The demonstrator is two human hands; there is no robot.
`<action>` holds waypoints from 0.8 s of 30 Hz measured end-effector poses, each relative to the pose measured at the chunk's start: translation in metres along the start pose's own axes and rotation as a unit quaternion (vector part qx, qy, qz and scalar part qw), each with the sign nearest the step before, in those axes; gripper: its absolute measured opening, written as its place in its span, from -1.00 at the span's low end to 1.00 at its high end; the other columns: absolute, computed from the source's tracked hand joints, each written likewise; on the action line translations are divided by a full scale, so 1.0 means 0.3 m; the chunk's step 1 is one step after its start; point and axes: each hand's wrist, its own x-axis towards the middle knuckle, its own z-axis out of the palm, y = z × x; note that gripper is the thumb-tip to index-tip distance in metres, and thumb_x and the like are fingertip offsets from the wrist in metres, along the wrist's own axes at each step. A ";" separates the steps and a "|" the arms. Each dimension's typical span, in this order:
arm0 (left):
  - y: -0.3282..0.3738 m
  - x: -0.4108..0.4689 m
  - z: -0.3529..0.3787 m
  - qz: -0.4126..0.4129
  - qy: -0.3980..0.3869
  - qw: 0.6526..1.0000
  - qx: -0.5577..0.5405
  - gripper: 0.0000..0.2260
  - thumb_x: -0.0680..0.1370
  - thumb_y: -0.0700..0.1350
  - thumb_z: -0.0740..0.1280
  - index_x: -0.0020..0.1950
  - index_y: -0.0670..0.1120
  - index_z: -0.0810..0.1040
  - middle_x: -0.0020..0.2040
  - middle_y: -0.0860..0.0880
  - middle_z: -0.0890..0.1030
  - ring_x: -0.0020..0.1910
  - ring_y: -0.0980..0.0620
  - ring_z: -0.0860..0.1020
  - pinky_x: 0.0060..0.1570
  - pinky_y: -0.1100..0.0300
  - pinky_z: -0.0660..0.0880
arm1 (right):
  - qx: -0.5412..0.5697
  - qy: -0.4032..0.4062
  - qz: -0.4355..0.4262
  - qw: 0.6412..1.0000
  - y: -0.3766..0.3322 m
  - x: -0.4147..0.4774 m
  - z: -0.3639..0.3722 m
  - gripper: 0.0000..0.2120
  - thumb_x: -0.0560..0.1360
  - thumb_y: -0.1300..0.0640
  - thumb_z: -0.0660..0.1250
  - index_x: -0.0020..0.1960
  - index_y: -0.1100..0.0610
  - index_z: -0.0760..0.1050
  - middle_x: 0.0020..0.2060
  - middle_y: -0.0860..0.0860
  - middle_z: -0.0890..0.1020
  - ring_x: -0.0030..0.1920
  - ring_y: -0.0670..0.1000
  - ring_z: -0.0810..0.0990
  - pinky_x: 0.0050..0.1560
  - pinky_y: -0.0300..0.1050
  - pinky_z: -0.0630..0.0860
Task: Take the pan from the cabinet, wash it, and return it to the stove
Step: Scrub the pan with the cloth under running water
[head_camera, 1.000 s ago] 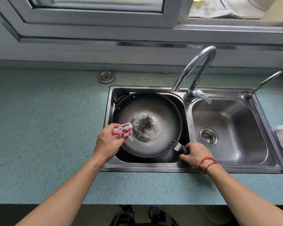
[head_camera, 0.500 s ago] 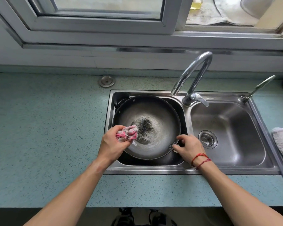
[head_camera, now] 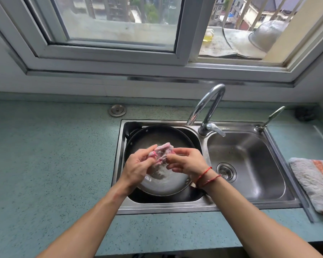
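The dark round pan (head_camera: 162,185) sits in the left basin of a stainless double sink (head_camera: 250,205), its rim leaning against the basin walls, a patch of dark residue on its floor below the hands. Both hands are above the pan. The left hand (head_camera: 138,168) curls its fingers around one side of a crumpled pink-and-white cloth (head_camera: 161,152), and the right hand (head_camera: 186,162), with red string bracelets (head_camera: 207,175) at the wrist, pinches the other side of the same cloth with its fingertips, so each hand is closed on it. The cloth hangs between them, clear of the pan's surface as far as can be seen. The chrome faucet (head_camera: 209,107) arches over the divider with its spout toward the left basin. The right basin holds only its drain strainer (head_camera: 226,172). A grey and orange towel (head_camera: 315,185) lies on the speckled teal countertop (head_camera: 50,164) at the right of the sink.
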 end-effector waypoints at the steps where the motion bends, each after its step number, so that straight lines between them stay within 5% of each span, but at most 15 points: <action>1: 0.006 0.005 -0.003 -0.002 0.004 1.000 -0.024 -0.69 0.52 -0.16 0.37 0.26 -0.01 0.59 0.17 -0.07 0.64 0.14 -0.05 0.62 0.11 0.06 0.57 | 0.015 0.005 0.000 1.000 -0.007 0.001 -0.009 -0.90 0.45 0.30 0.45 -0.04 0.21 0.61 -0.31 0.13 0.66 -0.44 -0.04 0.63 -0.43 -0.30 0.53; 6: 0.048 0.021 -0.015 -0.003 0.046 0.994 -0.094 -0.74 0.59 -0.03 0.27 0.14 -0.12 0.64 0.00 -0.13 0.65 0.01 -0.07 0.59 0.20 -0.07 0.52 | 0.067 0.053 0.003 0.996 -0.048 -0.005 -0.044 -0.94 0.51 0.31 0.36 -0.13 0.23 0.59 -0.46 0.05 0.62 -0.51 -0.04 0.60 -0.45 -0.27 0.50; 13: 0.116 0.035 -0.023 0.041 0.110 0.984 -0.132 -0.67 0.59 0.03 0.21 0.03 -0.20 0.61 -0.23 0.03 0.67 -0.23 0.09 0.64 -0.19 0.23 0.60 | 0.133 0.094 0.008 0.987 -0.060 -0.003 -0.098 -0.83 0.54 0.30 0.18 -0.19 0.20 0.49 -0.37 0.09 0.62 -0.30 0.07 0.65 -0.34 -0.14 0.49; 15: 0.135 0.031 -0.020 0.045 0.095 0.987 -0.120 -0.63 0.56 0.07 0.23 0.06 -0.22 0.60 -0.32 0.05 0.65 -0.34 0.12 0.62 -0.26 0.19 0.61 | 0.081 0.083 -0.006 0.993 -0.057 -0.001 -0.092 -0.87 0.53 0.33 0.21 -0.13 0.23 0.51 -0.33 0.09 0.63 -0.31 0.03 0.67 -0.32 -0.15 0.48; 17: 0.148 0.027 -0.015 0.043 0.076 0.989 -0.120 -0.64 0.54 0.05 0.25 0.07 -0.22 0.61 -0.20 -0.04 0.71 -0.24 0.00 0.68 -0.25 0.10 0.64 | -0.038 0.076 -0.027 0.996 -0.047 0.006 -0.083 -0.87 0.50 0.34 0.30 0.04 0.25 0.52 -0.24 0.09 0.64 -0.25 -0.01 0.67 -0.25 -0.18 0.50; 19: 0.164 0.024 -0.007 0.041 0.063 0.988 -0.135 -0.67 0.53 0.01 0.28 0.06 -0.23 0.62 -0.06 -0.15 0.71 -0.13 -0.12 0.69 -0.21 0.02 0.66 | -0.151 0.083 -0.081 0.982 -0.043 0.003 -0.079 -0.52 0.41 0.30 0.47 0.28 0.19 0.41 -0.06 0.09 0.61 -0.09 0.00 0.64 -0.07 -0.19 0.55; 22: 0.174 0.026 0.002 0.045 0.057 0.989 -0.128 -0.71 0.53 -0.03 0.32 0.06 -0.23 0.64 -0.02 -0.20 0.70 -0.07 -0.18 0.68 -0.11 -0.02 0.66 | -0.259 0.080 -0.197 0.942 -0.056 -0.028 -0.045 -0.16 0.22 -0.03 0.64 0.39 0.00 0.31 0.10 -0.05 0.48 0.11 -0.07 0.52 0.14 -0.21 0.49; 24: 0.179 0.022 0.004 0.052 0.042 0.991 -0.118 -0.73 0.53 -0.06 0.34 0.08 -0.23 0.65 0.00 -0.21 0.70 -0.03 -0.18 0.68 -0.06 0.05 0.65 | -0.323 0.066 -0.252 0.910 -0.053 -0.026 -0.015 -0.26 0.18 -0.26 0.55 0.29 -0.07 0.45 0.10 -0.09 0.55 0.12 -0.12 0.52 0.17 -0.20 0.48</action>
